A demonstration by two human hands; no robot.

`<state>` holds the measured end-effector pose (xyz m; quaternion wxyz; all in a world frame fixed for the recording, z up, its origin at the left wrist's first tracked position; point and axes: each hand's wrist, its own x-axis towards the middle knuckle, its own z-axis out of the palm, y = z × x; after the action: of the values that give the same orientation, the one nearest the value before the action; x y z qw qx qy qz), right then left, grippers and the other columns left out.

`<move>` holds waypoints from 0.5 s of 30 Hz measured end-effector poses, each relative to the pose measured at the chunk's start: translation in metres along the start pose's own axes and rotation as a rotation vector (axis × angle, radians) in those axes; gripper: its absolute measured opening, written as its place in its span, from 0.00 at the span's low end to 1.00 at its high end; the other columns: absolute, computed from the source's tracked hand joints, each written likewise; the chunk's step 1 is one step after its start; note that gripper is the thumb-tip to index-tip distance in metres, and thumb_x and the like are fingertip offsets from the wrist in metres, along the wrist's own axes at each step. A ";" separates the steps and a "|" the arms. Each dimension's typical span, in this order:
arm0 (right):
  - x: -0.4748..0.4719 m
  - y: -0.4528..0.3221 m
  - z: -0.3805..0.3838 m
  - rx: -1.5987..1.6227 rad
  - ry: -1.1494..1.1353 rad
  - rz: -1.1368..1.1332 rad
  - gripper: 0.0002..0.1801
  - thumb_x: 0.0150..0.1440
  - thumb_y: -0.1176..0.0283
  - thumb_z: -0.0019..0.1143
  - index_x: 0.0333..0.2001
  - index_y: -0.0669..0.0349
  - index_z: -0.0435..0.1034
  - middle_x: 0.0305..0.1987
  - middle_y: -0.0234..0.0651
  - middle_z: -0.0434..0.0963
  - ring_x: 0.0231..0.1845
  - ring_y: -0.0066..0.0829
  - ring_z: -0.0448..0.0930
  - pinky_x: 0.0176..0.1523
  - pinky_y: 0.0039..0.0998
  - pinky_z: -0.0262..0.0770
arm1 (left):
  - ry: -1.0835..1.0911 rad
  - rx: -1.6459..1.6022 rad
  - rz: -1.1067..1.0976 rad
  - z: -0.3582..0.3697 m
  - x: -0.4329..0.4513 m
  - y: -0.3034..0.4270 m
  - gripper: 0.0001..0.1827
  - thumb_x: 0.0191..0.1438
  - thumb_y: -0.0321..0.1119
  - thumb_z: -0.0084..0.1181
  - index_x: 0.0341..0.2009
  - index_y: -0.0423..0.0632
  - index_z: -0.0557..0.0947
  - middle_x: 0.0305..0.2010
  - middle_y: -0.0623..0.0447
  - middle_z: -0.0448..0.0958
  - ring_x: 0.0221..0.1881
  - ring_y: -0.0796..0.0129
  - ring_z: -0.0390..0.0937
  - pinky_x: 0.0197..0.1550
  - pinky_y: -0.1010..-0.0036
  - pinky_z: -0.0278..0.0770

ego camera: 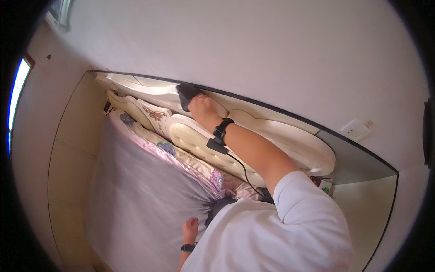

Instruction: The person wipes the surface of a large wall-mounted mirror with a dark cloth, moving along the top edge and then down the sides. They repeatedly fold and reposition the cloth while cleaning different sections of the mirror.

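Observation:
My right hand (203, 104) reaches up and away, closed on a dark grey cloth (186, 95). The cloth lies against the upper edge of a white bed headboard (149, 91), just below the dark trim on the wall. A black strap with a small device and a cable is around that wrist. My left hand (190, 227) hangs low over the grey bed sheet (146, 204), fingers curled, with nothing visible in it. It wears a black wristband. Cream tufted panels (193, 139) and carved ornament face the mattress.
Floral and pink bedding (190, 166) is bunched along the foot of the headboard. Dark trim (258, 102) runs along the wall above it. A wall socket (355, 130) is at the right. Small items (324, 185) sit beside the headboard's right end. A bright window (18, 91) is far left.

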<state>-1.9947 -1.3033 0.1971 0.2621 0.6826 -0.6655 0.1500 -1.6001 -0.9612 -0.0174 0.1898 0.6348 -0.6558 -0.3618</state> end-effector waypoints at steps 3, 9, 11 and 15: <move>-0.060 0.031 -0.009 0.008 -0.136 -0.013 0.08 0.56 0.69 0.60 0.33 0.50 0.86 0.34 0.34 0.87 0.36 0.35 0.87 0.32 0.33 0.79 | 0.002 0.042 0.040 0.020 -0.030 0.013 0.08 0.61 0.29 0.57 0.39 0.43 0.88 0.31 0.44 0.86 0.32 0.56 0.87 0.38 0.65 0.82; -0.124 0.053 -0.032 -0.092 -0.187 -0.152 0.10 0.59 0.69 0.60 0.38 0.52 0.87 0.39 0.36 0.87 0.43 0.36 0.86 0.36 0.38 0.75 | 0.062 0.138 0.063 0.055 -0.110 0.030 0.09 0.61 0.32 0.58 0.39 0.42 0.89 0.32 0.42 0.86 0.34 0.52 0.87 0.40 0.62 0.82; -0.136 0.053 -0.038 -0.106 -0.209 -0.208 0.11 0.59 0.69 0.59 0.40 0.56 0.87 0.38 0.38 0.87 0.41 0.37 0.87 0.35 0.37 0.74 | 0.064 0.236 0.052 0.062 -0.147 0.033 0.10 0.61 0.32 0.57 0.39 0.43 0.89 0.32 0.42 0.86 0.36 0.50 0.87 0.41 0.61 0.82; -0.164 0.082 -0.044 0.030 -0.088 -0.199 0.13 0.59 0.71 0.58 0.43 0.64 0.84 0.42 0.41 0.86 0.39 0.41 0.87 0.37 0.40 0.75 | 0.096 0.155 -0.073 0.079 -0.223 0.032 0.10 0.61 0.32 0.57 0.39 0.45 0.90 0.34 0.41 0.87 0.37 0.46 0.86 0.42 0.58 0.82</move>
<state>-2.0810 -1.1401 0.1554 0.2359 0.7552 -0.6029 0.1028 -1.6512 -0.7285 0.0000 0.1580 0.6876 -0.6486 -0.2856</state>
